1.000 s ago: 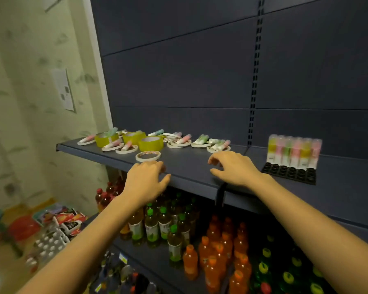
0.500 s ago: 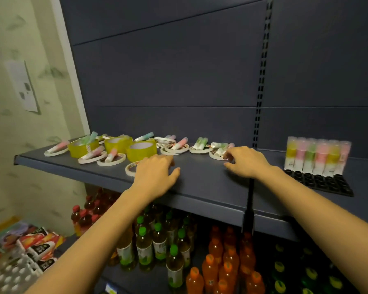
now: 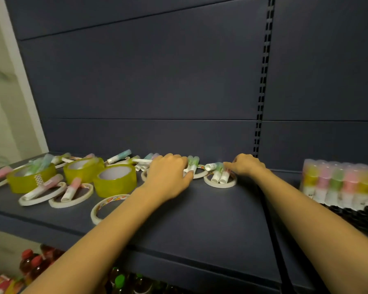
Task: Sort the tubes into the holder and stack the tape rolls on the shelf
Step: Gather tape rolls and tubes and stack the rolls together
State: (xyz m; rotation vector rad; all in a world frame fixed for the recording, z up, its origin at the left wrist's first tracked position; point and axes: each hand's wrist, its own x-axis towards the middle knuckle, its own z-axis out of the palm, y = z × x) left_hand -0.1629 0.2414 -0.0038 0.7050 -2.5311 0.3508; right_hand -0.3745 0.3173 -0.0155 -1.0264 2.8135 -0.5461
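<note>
Small pastel tubes lie scattered on the dark shelf (image 3: 210,219), many of them resting inside flat white tape rings. My right hand (image 3: 245,166) has its fingertips bunched on the end of a green tube (image 3: 215,165) that lies across two other tubes in a white tape ring (image 3: 220,183). Palm down, my left hand (image 3: 168,177) covers another ring, its fingers reaching a pair of green tubes (image 3: 192,165). Three yellow tape rolls (image 3: 115,183) stand to the left. At the right, the black holder (image 3: 361,215) carries a row of upright tubes (image 3: 336,183).
More white tape rings (image 3: 106,206) with tubes lie near the shelf's front left. A slotted upright (image 3: 263,81) runs up the dark back panel. Below the shelf stand drink bottles (image 3: 30,266). A pale wall is on the left.
The view has closed in on the shelf. Both hands have moved further back, the left over a ring with tubes, the right onto the tubes in the ring.
</note>
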